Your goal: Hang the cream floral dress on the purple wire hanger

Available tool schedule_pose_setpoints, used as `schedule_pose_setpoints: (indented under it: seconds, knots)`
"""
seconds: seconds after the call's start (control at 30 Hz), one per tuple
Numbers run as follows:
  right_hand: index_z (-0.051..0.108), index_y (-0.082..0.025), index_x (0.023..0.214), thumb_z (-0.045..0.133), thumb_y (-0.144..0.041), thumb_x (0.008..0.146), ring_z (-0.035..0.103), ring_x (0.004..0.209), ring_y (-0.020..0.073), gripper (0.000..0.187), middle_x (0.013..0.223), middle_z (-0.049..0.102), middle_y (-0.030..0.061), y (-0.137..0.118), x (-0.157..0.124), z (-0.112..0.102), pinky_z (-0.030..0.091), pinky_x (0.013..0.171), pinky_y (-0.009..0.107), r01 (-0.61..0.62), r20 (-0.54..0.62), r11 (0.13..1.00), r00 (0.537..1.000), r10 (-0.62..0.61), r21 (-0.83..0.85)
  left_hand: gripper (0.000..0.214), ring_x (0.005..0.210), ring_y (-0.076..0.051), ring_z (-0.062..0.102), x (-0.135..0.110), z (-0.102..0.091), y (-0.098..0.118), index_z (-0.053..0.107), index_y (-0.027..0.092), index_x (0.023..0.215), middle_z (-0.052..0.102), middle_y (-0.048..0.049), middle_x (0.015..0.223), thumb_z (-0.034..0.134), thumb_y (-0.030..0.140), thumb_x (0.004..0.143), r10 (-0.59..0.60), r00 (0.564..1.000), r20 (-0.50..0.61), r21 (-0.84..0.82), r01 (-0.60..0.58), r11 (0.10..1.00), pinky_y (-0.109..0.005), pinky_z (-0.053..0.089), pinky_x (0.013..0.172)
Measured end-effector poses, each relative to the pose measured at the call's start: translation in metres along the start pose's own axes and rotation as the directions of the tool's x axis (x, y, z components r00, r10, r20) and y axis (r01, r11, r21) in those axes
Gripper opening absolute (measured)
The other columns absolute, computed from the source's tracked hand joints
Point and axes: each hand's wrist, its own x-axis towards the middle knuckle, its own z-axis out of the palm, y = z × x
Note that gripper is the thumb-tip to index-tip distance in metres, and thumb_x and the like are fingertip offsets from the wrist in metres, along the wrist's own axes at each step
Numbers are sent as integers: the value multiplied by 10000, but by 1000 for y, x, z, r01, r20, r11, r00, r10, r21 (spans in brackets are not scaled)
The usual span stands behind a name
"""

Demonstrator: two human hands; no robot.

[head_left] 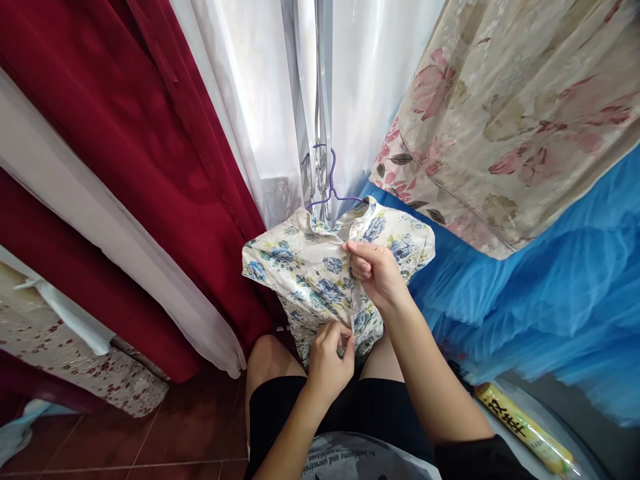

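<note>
A short-sleeved blouse [320, 280], cream with blue flowers, hangs in front of me on a purple hanger [332, 183]. My right hand [374, 267] pinches the front edge of the blouse just below its collar. Lower down, my left hand [331, 357] has thumb and fingers closed on the same front edge. Between the two hands the edge runs nearly straight down. The blouse's lower part drops between my knees, and its hem is partly hidden by my left hand.
Dark red curtains [150, 133] and white cloth hang at left. A floral fabric [505, 127] hangs at right over blue tulle [530, 287]. A yellow packet [525, 427] lies at lower right. Red tiles [185, 420] cover the floor.
</note>
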Motion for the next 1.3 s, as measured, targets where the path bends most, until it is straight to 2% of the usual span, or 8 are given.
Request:
schedule_pose_setpoints:
  seconds: [0.2, 0.43, 0.63, 0.77, 0.87, 1.07, 1.17, 1.3]
  knots:
    - [654, -165, 663, 828, -361, 670, 187, 409, 50, 262, 418, 332, -96, -6, 8, 7, 106, 454, 273, 41, 21, 999, 999, -40, -13, 111, 690, -160, 546, -9, 5, -9, 538, 212, 828, 606, -12, 777, 561, 153, 918, -12, 1000, -19, 6, 12, 1000, -270, 432, 671]
    - [670, -164, 671, 820, -365, 687, 191, 418, 53, 251, 426, 338, -92, -13, 14, 11, 108, 453, 271, 66, 33, 998, 997, -66, -22, 117, 695, -167, 575, 6, 4, -5, 555, 215, 817, 625, -18, 775, 568, 135, 901, -25, 1000, 11, -4, 25, 1000, -279, 436, 658]
    - [677, -167, 636, 816, -386, 705, 238, 434, 60, 268, 447, 360, -71, -29, 30, 13, 148, 439, 266, 188, 60, 976, 981, -182, -113, 101, 748, -183, 611, 6, 12, -10, 578, 205, 836, 656, -32, 825, 569, 114, 878, -57, 997, 53, -10, 57, 998, -285, 456, 686]
    - [752, -151, 771, 792, -370, 725, 232, 432, 60, 227, 449, 383, -75, -25, 27, 10, 142, 441, 258, 164, 71, 981, 985, -157, -107, 81, 715, -173, 598, 11, 3, -19, 624, 197, 849, 636, -15, 780, 588, 149, 903, -86, 994, 66, -6, 87, 996, -286, 466, 698]
    - [756, -148, 833, 783, -363, 744, 233, 424, 59, 235, 445, 391, -82, -20, 18, 8, 129, 444, 253, 160, 48, 984, 986, -157, -71, 84, 827, -183, 650, 33, -18, -10, 665, 199, 900, 687, -29, 861, 595, 196, 947, -22, 999, 49, -72, 25, 997, -303, 501, 796]
    - [713, -165, 778, 744, -356, 767, 253, 409, 65, 194, 429, 390, -87, -18, 6, 11, 164, 452, 252, 163, 65, 986, 985, -160, -45, 328, 926, -166, 682, 127, -74, 46, 586, 222, 1350, 712, -33, 962, 533, 264, 1029, 226, 932, -282, -146, -275, 950, -304, 522, 894]
    - [682, -172, 747, 713, -338, 789, 277, 412, 71, 174, 428, 413, -81, -19, 7, 9, 184, 459, 253, 220, 57, 969, 975, -215, -113, 225, 868, -155, 665, 162, -88, 65, 678, 207, 1184, 712, -27, 924, 528, 287, 1037, 327, 922, -207, -70, -347, 935, -279, 513, 819]
    - [600, -186, 700, 713, -367, 803, 284, 428, 67, 237, 460, 422, -80, -15, 18, 6, 177, 462, 244, 319, 60, 893, 947, -317, -317, 208, 739, -139, 632, 175, -88, 69, 679, 177, 909, 683, -13, 806, 551, 294, 1024, 344, 916, -209, 28, -346, 938, -253, 479, 706]
